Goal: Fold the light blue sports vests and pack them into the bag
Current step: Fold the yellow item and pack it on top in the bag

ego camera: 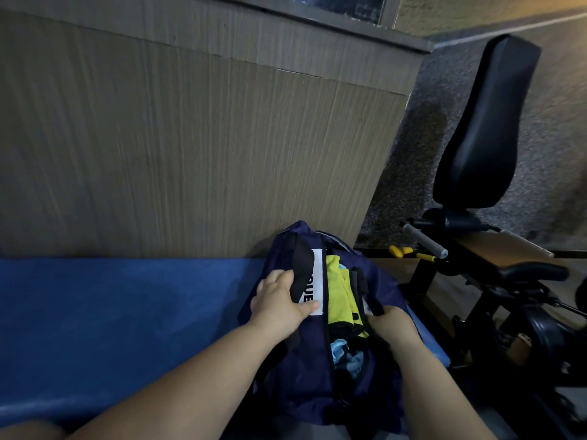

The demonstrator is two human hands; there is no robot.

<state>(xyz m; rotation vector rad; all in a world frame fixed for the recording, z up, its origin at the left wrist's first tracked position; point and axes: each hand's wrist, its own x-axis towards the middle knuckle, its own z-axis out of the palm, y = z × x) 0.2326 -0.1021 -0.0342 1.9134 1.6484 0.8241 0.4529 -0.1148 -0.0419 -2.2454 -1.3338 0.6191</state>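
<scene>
Blue mat (127, 296) under bag (301, 376), vest (347, 355) inside

A blue padded bench (111, 312) runs across in front of me. A navy bag (295, 376) sits on its end at three o'clock. Some light blue cloth (436, 347) lies just beside the bag, further toward three o'clock.

Both bare forearms reach forward; the left grip (279, 300) clasps the bag (301, 376) between thumb and fingers, and the right grip (392, 322) curls round its opposite edge.
</scene>
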